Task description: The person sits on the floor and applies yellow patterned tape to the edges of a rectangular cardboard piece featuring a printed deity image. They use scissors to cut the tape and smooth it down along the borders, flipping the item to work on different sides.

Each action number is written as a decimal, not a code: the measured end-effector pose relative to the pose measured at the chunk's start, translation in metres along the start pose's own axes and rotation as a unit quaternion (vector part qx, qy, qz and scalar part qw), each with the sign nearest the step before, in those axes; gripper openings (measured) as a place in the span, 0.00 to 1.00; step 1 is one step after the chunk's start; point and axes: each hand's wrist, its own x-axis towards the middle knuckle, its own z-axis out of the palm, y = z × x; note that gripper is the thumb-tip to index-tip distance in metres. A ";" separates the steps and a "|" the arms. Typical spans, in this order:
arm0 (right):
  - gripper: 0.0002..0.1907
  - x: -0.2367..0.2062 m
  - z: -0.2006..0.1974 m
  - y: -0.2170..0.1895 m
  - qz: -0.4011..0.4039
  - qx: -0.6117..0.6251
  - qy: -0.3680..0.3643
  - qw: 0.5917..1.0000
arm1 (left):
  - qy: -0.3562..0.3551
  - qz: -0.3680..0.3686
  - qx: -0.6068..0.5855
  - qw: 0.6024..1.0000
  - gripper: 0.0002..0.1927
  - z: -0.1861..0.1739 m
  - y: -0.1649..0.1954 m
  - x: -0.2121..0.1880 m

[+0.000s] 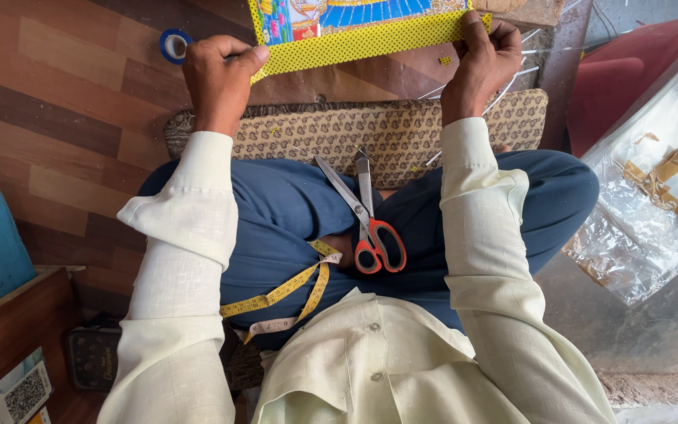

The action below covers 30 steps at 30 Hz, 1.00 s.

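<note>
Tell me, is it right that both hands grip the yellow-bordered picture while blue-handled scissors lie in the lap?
Not quite: the scissors have red handles, as the head view shows. The left hand and right hand do grip the picture.

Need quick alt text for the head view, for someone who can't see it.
Both hands, left hand and right hand, grip the yellow dotted border of a colourful picture. Red-handled scissors and a yellow tape measure lie on the person's lap.
</note>
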 end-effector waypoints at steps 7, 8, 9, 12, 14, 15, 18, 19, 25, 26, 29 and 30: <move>0.13 0.012 -0.009 0.016 0.001 -0.018 0.027 0.999 | 0.020 0.060 0.024 0.998 0.08 0.005 -0.017 -0.002; 0.13 0.014 -0.010 0.017 0.007 -0.016 0.027 0.999 | 0.021 0.077 0.018 0.997 0.08 0.007 -0.020 -0.001; 0.13 0.016 -0.010 0.018 0.015 -0.012 0.024 1.000 | 0.024 0.092 0.014 0.995 0.07 0.009 -0.022 -0.001; 0.14 0.016 -0.006 0.018 0.029 0.021 0.019 0.999 | 0.052 0.129 0.048 0.989 0.08 0.011 -0.026 -0.002; 0.15 0.016 -0.003 0.014 0.021 0.015 -0.006 1.000 | 0.050 0.054 0.043 0.996 0.07 0.011 -0.025 -0.004; 0.15 0.014 -0.001 0.012 0.028 0.010 -0.004 1.000 | 0.058 0.038 0.050 0.996 0.08 0.011 -0.023 -0.004; 0.16 0.012 0.003 0.004 0.032 -0.001 0.001 0.999 | 0.068 0.001 0.052 0.996 0.08 0.012 -0.017 -0.002; 0.15 0.010 0.004 0.003 0.032 -0.001 -0.001 0.999 | 0.063 -0.008 0.045 0.997 0.07 0.013 -0.016 -0.002; 0.14 0.007 0.006 -0.002 0.036 0.002 -0.006 0.999 | 0.088 0.023 0.045 0.995 0.08 0.016 -0.021 0.002; 0.14 0.007 0.006 -0.002 0.037 0.003 -0.008 0.999 | 0.090 0.027 0.042 0.995 0.08 0.016 -0.022 0.002; 0.15 0.007 0.006 -0.002 0.031 -0.014 -0.007 0.999 | 0.074 0.012 0.033 0.997 0.08 0.017 -0.025 0.003; 0.14 0.007 0.005 -0.001 0.029 -0.010 -0.009 0.999 | 0.075 0.016 0.035 0.996 0.08 0.017 -0.025 0.003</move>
